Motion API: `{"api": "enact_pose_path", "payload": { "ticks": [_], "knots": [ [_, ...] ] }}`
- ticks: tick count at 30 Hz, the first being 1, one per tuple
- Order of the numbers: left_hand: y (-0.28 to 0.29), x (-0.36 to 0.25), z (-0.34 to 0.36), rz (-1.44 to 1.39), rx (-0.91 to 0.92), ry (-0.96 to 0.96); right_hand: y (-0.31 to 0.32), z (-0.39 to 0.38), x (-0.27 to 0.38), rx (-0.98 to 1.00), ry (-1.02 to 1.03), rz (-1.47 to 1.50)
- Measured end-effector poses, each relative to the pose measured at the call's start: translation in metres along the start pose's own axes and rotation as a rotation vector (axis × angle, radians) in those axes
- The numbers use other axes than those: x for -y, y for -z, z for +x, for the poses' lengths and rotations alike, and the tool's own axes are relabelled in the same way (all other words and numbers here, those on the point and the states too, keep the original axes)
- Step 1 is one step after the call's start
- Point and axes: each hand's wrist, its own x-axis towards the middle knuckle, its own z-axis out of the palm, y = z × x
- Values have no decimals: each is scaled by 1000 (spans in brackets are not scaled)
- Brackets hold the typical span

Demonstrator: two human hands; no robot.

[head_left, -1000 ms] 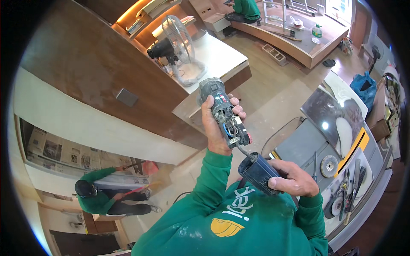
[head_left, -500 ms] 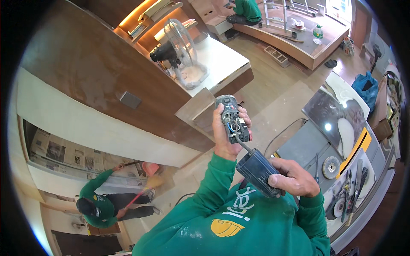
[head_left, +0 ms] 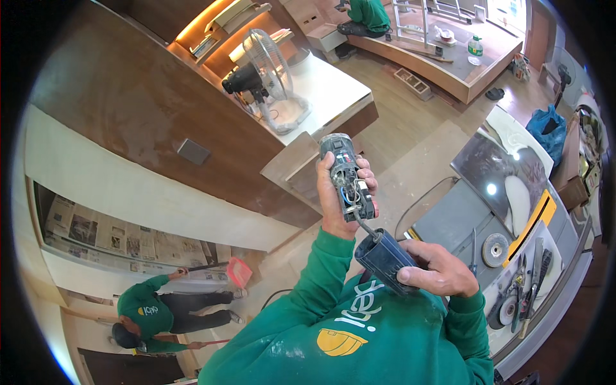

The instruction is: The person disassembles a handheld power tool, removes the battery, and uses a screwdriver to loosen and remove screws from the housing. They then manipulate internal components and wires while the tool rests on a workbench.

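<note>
My left hand [head_left: 343, 199] grips a dark power-tool body [head_left: 341, 160] upright, its rear part uncovered so that coloured wires and a red part show. A grey cord runs from it into a dark hollow plastic housing [head_left: 384, 260], which my right hand [head_left: 436, 269] holds tilted, thumb across it. To the right, a work top [head_left: 436, 212] carries a metal disc [head_left: 495, 250], several hand tools [head_left: 532, 289] on a pale sheet, and a yellow strip [head_left: 532, 224].
A fan [head_left: 263, 70] stands on a white counter [head_left: 327, 90]. At lower left a co-worker [head_left: 144, 308] holds a red dustpan [head_left: 239, 271]. Another person [head_left: 369, 16] sits on a raised platform [head_left: 468, 86] with a ladder [head_left: 410, 22]. A blue bag [head_left: 545, 131] lies at right.
My left hand and the tool body have moved a little rightward since a second ago. The co-worker has bent over differently, with the lower hand and red handle shifted downward.
</note>
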Motion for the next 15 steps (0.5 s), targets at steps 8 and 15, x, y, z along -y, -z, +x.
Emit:
{"api": "enact_pose_path", "payload": {
  "ticks": [8, 15],
  "knots": [
    [-5, 0, -1, 109, 2, -49, -3, 6, -9, -10, 31, -85],
    [22, 39, 30, 151, 138, 36, -4, 11, -73, -142, 74, -53]
  ]
}}
